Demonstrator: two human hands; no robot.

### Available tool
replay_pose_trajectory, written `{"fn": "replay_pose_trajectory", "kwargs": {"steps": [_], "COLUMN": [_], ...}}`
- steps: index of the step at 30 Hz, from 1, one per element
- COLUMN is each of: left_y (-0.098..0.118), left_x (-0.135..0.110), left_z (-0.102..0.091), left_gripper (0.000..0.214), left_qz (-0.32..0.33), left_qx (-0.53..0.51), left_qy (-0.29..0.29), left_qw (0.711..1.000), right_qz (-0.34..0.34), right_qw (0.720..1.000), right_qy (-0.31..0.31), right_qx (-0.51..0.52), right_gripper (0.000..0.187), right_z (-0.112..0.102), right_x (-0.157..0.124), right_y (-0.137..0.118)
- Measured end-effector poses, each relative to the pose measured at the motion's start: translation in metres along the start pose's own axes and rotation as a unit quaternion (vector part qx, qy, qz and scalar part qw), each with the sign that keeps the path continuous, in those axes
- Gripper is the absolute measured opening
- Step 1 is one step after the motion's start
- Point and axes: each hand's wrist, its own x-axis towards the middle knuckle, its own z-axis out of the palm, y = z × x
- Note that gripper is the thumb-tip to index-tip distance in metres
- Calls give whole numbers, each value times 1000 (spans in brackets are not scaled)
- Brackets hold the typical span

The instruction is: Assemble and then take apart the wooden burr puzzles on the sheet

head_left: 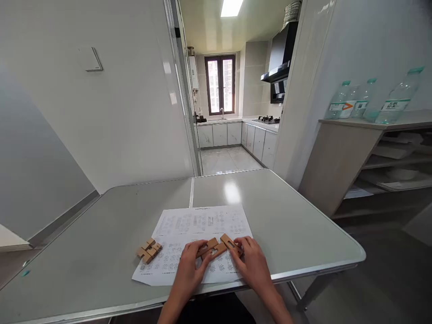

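Both of my hands rest on a printed instruction sheet (199,229) near the table's front edge. My left hand (189,267) pinches the left end of some notched wooden puzzle pieces (213,248). My right hand (251,265) grips another wooden piece (230,243) at their right end, touching the first ones. A separate cluster of joined wooden pieces (149,250) lies on the sheet's left edge, a short way left of my left hand, untouched.
The grey folding table (286,220) has a seam down its middle. A shelf unit (340,157) at right carries water bottles (398,101). Behind the table a doorway opens into a kitchen (232,135). A wall switch (89,59) sits upper left.
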Motion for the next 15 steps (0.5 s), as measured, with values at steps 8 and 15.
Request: {"fn": "replay_pose_trajectory", "kwargs": {"steps": [8, 15], "left_y": [1, 1], "left_x": [0, -3], "left_z": [-3, 2], "left_gripper": [30, 31], "left_qz": [8, 2], "left_qx": [-11, 59], "left_qy": [8, 57], "left_qw": [1000, 997], "right_qz": [0, -1], "right_qw": [1000, 1000], "right_qy": [-16, -9], "right_qx": [-2, -23], "right_gripper": [17, 20], "right_z": [3, 2], "right_x": [1, -1], "right_y": [7, 4]}}
